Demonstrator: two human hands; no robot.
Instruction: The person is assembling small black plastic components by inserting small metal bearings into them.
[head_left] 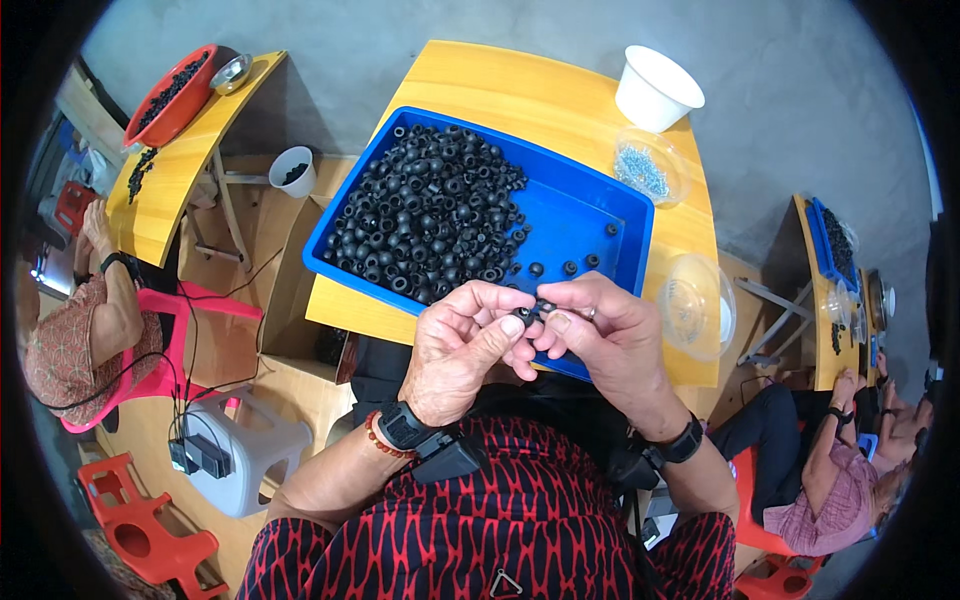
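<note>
My hands meet just over the near edge of a blue tray (590, 205). Between the thumb and fingers of my left hand (455, 350) is a small round black plastic piece (523, 316) with a hole in it. My right hand (615, 345) is closed, its fingertips pinching a small dark part (545, 306) against that piece; the fingers partly cover it, so its kind does not show. Inside the tray, a big heap of similar black pieces (425, 205) fills the left side, and a few lie loose on the right.
On the yellow table (500, 80) stand a white tub (658, 90), a clear bowl of small silvery screws (642, 172) and a clear plastic lid (695, 305). A cardboard box (300, 300) sits at the left. Other people sit at tables on both sides, near a grey stool (245, 450).
</note>
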